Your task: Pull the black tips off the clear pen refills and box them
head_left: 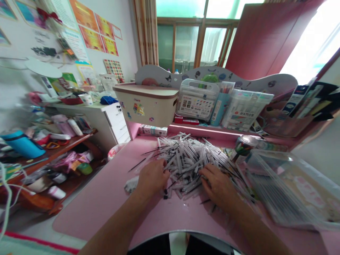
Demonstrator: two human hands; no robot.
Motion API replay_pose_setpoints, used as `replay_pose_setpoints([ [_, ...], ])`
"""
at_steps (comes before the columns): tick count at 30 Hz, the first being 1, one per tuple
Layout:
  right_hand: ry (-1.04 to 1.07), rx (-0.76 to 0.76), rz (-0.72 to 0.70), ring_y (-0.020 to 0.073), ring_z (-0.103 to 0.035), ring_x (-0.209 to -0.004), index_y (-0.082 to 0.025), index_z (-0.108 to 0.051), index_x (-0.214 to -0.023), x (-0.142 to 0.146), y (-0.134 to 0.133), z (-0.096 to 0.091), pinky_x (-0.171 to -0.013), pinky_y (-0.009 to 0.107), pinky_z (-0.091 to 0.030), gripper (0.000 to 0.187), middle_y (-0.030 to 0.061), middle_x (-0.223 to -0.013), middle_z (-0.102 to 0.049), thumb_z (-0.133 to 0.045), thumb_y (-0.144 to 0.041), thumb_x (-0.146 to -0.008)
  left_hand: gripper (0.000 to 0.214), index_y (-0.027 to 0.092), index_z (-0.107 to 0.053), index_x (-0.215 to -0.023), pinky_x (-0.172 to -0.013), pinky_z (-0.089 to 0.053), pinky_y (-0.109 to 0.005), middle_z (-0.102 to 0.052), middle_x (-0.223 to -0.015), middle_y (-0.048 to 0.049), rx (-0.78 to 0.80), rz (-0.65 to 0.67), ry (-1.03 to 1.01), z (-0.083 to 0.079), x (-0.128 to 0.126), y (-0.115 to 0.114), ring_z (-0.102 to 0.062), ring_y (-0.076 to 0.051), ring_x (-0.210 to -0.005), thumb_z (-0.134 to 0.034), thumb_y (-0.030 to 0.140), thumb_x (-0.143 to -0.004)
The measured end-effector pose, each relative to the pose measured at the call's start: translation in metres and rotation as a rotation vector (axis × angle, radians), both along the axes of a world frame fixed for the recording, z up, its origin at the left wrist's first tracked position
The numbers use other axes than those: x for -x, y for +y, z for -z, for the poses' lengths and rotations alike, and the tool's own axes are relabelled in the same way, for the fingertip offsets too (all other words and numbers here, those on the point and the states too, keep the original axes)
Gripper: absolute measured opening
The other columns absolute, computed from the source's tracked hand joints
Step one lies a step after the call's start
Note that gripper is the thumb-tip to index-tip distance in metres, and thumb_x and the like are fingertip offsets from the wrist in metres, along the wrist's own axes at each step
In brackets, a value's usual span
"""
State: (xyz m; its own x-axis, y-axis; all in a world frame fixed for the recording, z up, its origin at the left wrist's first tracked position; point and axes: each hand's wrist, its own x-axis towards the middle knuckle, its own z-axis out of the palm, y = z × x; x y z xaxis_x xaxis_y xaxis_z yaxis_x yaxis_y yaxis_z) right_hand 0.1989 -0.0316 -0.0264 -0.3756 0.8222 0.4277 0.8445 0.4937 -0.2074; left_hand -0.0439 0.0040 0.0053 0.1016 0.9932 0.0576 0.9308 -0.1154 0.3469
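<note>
A big heap of white pen barrels and thin black refills (190, 156) covers the middle of the pink desk (106, 198). My left hand (152, 177) rests on the heap's near left edge, fingers curled into the pens. On the near right side lies my right hand (218, 186), its fingers pressed down among the pens. What either hand grips, if anything, is hidden under the fingers. A few loose black refills (138, 164) lie to the left of the heap.
A cream storage box (147, 104) and clear marker cases (198, 101) stand on the desk's back shelf. A clear plastic bag (281, 187) lies at the right beside a small can (243, 147). Cluttered wooden shelves (53, 148) stand to the left.
</note>
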Motion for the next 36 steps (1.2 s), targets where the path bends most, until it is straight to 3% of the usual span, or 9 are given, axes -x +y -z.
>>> replay_pose_setpoints([
  [6,0.016,0.000,-0.012,0.0225,-0.061,-0.089,-0.017,-0.066,-0.097,0.001,0.001,0.005,-0.079,0.035,-0.051,0.017,0.0082,-0.095,-0.063,-0.053,-0.008,-0.089,0.016,0.018,-0.064,-0.086,-0.057,-0.034,-0.027,-0.051,-0.058,0.0044,-0.076,-0.065,-0.588,-0.009,0.007,0.002,-0.050,-0.016,-0.056,-0.054,0.019,-0.073],
  [10,-0.016,-0.032,0.010,0.0225,-0.059,-0.088,-0.017,-0.069,-0.093,0.004,0.007,0.006,-0.079,0.035,-0.050,0.015,0.0084,-0.093,-0.062,-0.055,-0.011,-0.092,0.016,0.018,-0.065,-0.085,-0.053,-0.033,-0.022,-0.050,-0.059,0.0055,-0.105,-0.030,-1.108,-0.008,0.005,-0.002,-0.044,-0.011,-0.053,-0.057,0.022,-0.072],
  [13,-0.038,-0.074,0.081,0.0240,-0.057,-0.089,-0.017,-0.071,-0.097,0.008,0.014,0.007,-0.080,0.037,-0.050,0.015,0.0091,-0.095,-0.061,-0.059,-0.011,-0.089,0.015,0.016,-0.068,-0.083,-0.050,-0.030,-0.020,-0.050,-0.056,0.0057,-0.034,-0.004,-1.349,-0.006,0.001,-0.004,-0.040,-0.008,-0.050,-0.064,0.023,-0.070],
  [18,-0.074,-0.093,0.169,0.0271,-0.054,-0.096,-0.018,-0.070,-0.110,0.012,0.023,0.011,-0.087,0.042,-0.047,0.026,0.0113,-0.104,-0.061,-0.061,-0.010,-0.087,0.022,0.012,-0.072,-0.078,-0.048,-0.031,-0.016,-0.055,-0.057,0.0040,0.082,0.001,-1.555,-0.003,-0.007,-0.004,-0.042,-0.005,-0.049,-0.079,0.025,-0.063],
  [26,-0.105,-0.067,0.135,0.0257,-0.053,-0.093,-0.018,-0.068,-0.093,0.011,0.027,0.015,-0.086,0.040,-0.046,0.013,0.0083,-0.096,-0.063,-0.060,-0.009,-0.088,0.038,0.014,-0.065,-0.080,-0.046,-0.042,-0.017,-0.056,-0.060,0.0039,0.200,-0.091,-1.766,-0.003,-0.014,-0.005,-0.050,-0.008,-0.051,-0.085,0.040,-0.062],
  [30,-0.131,-0.077,0.115,0.0243,-0.053,-0.089,-0.019,-0.066,-0.086,0.010,0.028,0.016,-0.082,0.038,-0.044,0.013,0.0069,-0.091,-0.063,-0.058,-0.011,-0.092,0.029,0.015,-0.059,-0.081,-0.045,-0.048,-0.019,-0.063,-0.072,0.0000,0.177,-0.156,-1.807,0.002,-0.014,-0.004,-0.057,-0.010,-0.054,-0.076,0.038,-0.074],
  [33,-0.087,-0.097,0.107,0.0241,-0.052,-0.088,-0.018,-0.065,-0.086,0.007,0.026,0.012,-0.082,0.037,-0.044,0.013,0.0072,-0.090,-0.062,-0.057,-0.012,-0.092,0.016,0.014,-0.058,-0.083,-0.046,-0.050,-0.020,-0.066,-0.070,-0.0025,0.150,-0.237,-1.819,0.003,-0.015,-0.002,-0.058,-0.011,-0.052,-0.060,0.029,-0.088],
  [36,0.028,-0.138,0.087,0.0234,-0.052,-0.087,-0.017,-0.064,-0.088,0.003,0.020,0.005,-0.082,0.036,-0.043,0.012,0.0068,-0.088,-0.060,-0.054,-0.011,-0.093,0.014,0.013,-0.058,-0.083,-0.049,-0.054,-0.020,-0.065,-0.066,-0.0018,0.106,-0.340,-1.851,0.003,-0.015,0.001,-0.059,-0.010,-0.051,-0.052,0.020,-0.093],
])
